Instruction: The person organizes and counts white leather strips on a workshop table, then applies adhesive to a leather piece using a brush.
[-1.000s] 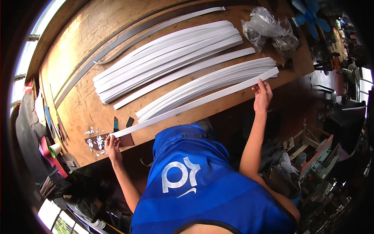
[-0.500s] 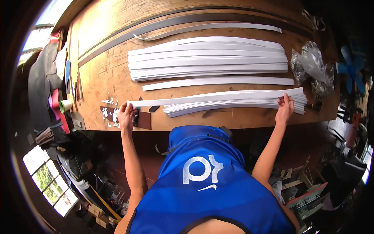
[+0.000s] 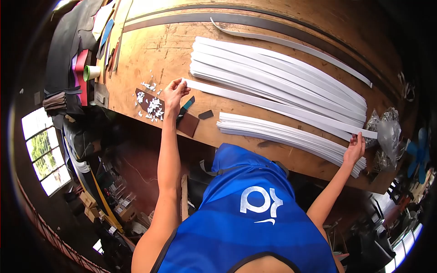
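Observation:
My left hand [image 3: 175, 94] pinches the left end of a long white strip [image 3: 236, 94]. Near the strip's other end, my right hand [image 3: 354, 149] grips it between thumb and fingers. The strip stretches between both hands, over the gap separating a large far stack of white strips [image 3: 273, 68] from a smaller near stack [image 3: 277, 135]. Another single strip lies partly hidden beneath it at the right. Close to my left hand are a black and teal tool [image 3: 187, 105], a brown rectangular piece [image 3: 188, 124] and small white scraps [image 3: 155, 107].
A loose white strip [image 3: 296, 45] lies at the back of the wooden table [image 3: 159, 50], beside a long dark band [image 3: 182, 19]. Crumpled clear plastic [image 3: 389, 132] sits at the right, near a blue fan [image 3: 416, 152]. A cup [image 3: 92, 73] stands left.
Both hands have carried the strip away from the near stack, toward the far stack. The head view has turned, so the table now slopes down to the right.

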Demonstrator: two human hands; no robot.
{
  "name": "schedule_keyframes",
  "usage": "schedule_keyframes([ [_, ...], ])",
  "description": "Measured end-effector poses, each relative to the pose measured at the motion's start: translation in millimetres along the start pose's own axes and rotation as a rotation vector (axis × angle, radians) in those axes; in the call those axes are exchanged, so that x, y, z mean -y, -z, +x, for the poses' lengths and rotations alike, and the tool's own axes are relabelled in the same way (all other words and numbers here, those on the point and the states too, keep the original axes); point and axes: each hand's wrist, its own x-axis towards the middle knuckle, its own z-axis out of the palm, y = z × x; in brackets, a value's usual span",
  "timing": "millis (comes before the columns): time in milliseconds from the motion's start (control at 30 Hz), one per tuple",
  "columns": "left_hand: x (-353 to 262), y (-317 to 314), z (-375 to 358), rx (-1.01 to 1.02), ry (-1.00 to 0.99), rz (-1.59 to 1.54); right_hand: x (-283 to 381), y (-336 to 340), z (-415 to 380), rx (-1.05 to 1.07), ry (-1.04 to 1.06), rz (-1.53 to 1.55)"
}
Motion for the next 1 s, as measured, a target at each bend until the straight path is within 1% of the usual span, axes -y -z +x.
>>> schedule_keyframes([
  [67,2,1,5,0.021,-0.006,-0.005,-2,-4,0,-0.028,-0.003,-0.020],
  [433,-18,-18,56,0.064,-0.023,0.003,-5,-22,13,-0.012,0.025,-0.042],
  [567,-16,-25,69,0.098,-0.038,-0.009,-3,-28,15,-0.050,0.026,-0.065],
  [700,-10,-31,81,0.108,-0.033,-0.003,-6,-29,22,-0.040,0.031,-0.081],
  [767,-8,-34,84,0.107,-0.024,0.045,-7,-31,23,-0.045,0.002,-0.076],
  [900,-6,-38,87,0.098,-0.026,0.048,-6,-36,21,-0.039,0.005,-0.122],
  [1000,-2,-36,89,0.102,-0.017,0.038,-5,-35,19,-0.089,-0.042,-0.170],
])
